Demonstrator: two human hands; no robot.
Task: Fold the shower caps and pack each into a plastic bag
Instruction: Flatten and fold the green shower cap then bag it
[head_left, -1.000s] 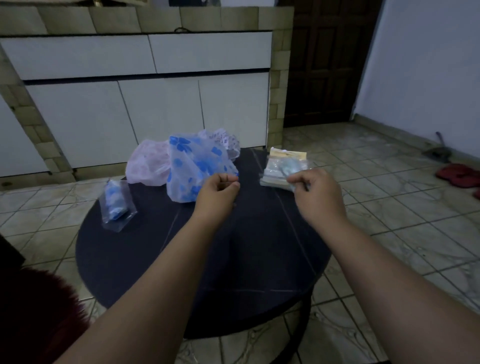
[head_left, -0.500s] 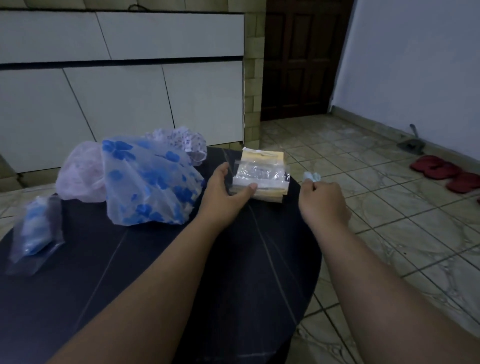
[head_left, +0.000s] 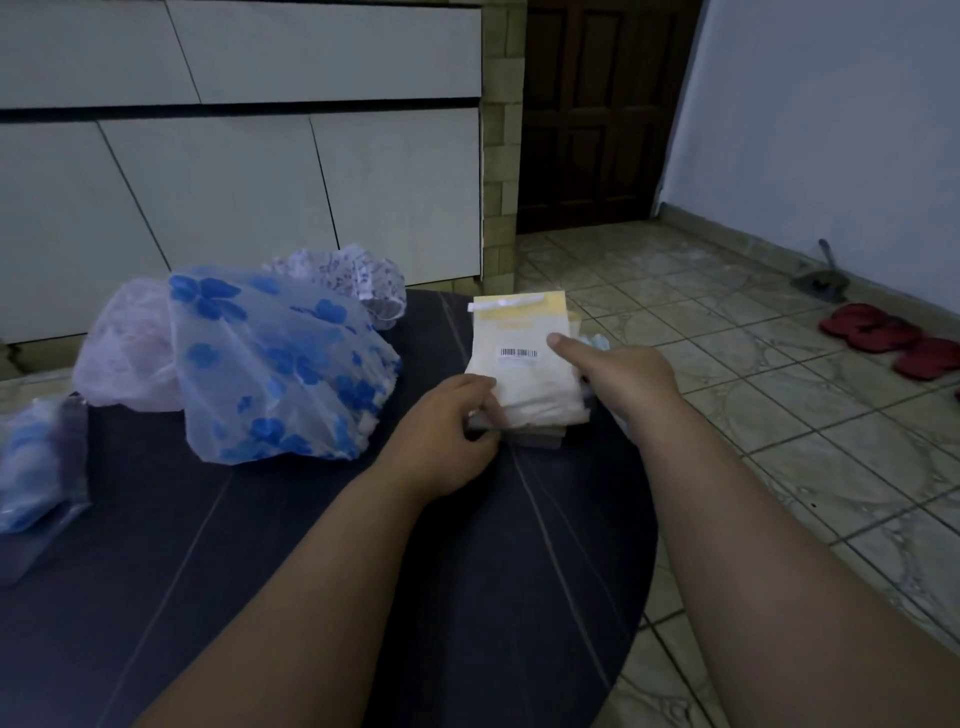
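Two bare forearms reach forward over a round dark table (head_left: 322, 545) that fills the lower half of the view, with white cabinet fronts (head_left: 234, 171) behind it, a tiled floor (head_left: 753, 395) to the right and a dark wooden door (head_left: 597, 114) in the far corner. Largest of the task items is a translucent shower cap printed with blue flowers (head_left: 275, 369), lying unfolded and puffed up on the table left of centre; a pale pink shower cap (head_left: 127, 348) lies touching it on the left, and a white cap with small dark print (head_left: 358, 275) lies just behind it. Near the table's far right edge sits a stack of plastic bags (head_left: 519, 364), its top face pale yellow and white with a barcode label. At the left frame edge, well apart from the stack, lies a clear bag holding a folded blue cap (head_left: 36, 467). The left hand (head_left: 441, 431) has its fingers curled round the near left corner of the stack, gripping it. The right hand (head_left: 618, 379) rests at the stack's right side, its thumb laid on the top face beside the barcode while the other fingers are curled over a small pale blue bundle (head_left: 597, 343), only partly visible. Red slippers (head_left: 893, 343) and a dustpan (head_left: 823, 280) lie on the floor by the right wall.
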